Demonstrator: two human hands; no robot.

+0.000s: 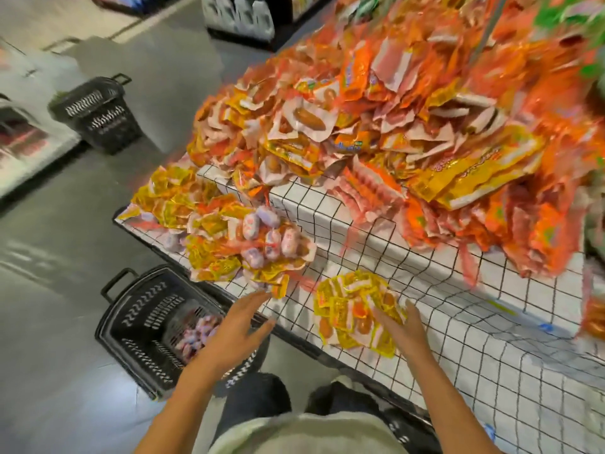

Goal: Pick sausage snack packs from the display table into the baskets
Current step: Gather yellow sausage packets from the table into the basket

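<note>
Gathering step. Right hand (397,326) rests with loose fingers on a small heap of yellow packs (353,309) at the table (491,355) edge, no grasp visible. Left hand (240,326) spread, empty, above the near basket (137,326). Next: clasp packs, carry left, drop in.

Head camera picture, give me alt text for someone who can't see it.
A person's right hand rests on a small pile of yellow sausage packs on a grid-patterned display table, while the open left hand hovers above a black basket on the floor holding a few packs. A huge orange and yellow heap fills the upper tier; a second basket stands further off.
</note>
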